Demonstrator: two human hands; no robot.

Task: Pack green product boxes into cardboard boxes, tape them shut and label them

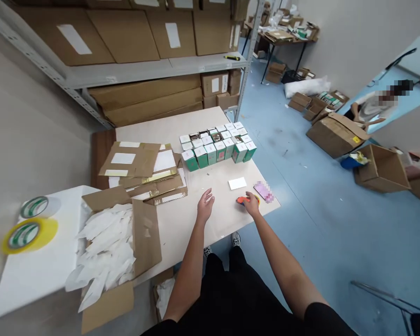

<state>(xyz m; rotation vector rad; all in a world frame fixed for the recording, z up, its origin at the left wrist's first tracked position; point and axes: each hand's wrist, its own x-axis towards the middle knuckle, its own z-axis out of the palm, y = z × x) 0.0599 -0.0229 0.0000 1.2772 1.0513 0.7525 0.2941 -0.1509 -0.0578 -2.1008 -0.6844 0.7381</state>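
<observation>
Risk: my right hand point(252, 204), curled on the orange tool point(241, 200), could nudge the phone point(263, 191) just beyond it off the table point(215, 179) edge; left hand point(205, 205) open.

The right hand point(252, 204) lies over a small orange tool point(241, 200) near the table point(182, 226) edge, with the left hand point(205, 205) spread flat beside it. Green-and-white boxes point(215, 148) stand in rows beyond a white card point(237, 183).

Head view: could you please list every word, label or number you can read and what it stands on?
No text is readable.
Small green-and-white cardboard boxes: print too small.
Clear tape roll and yellow tape roll: green print blurred.
White labels on brown shelf cartons: illegible.
</observation>
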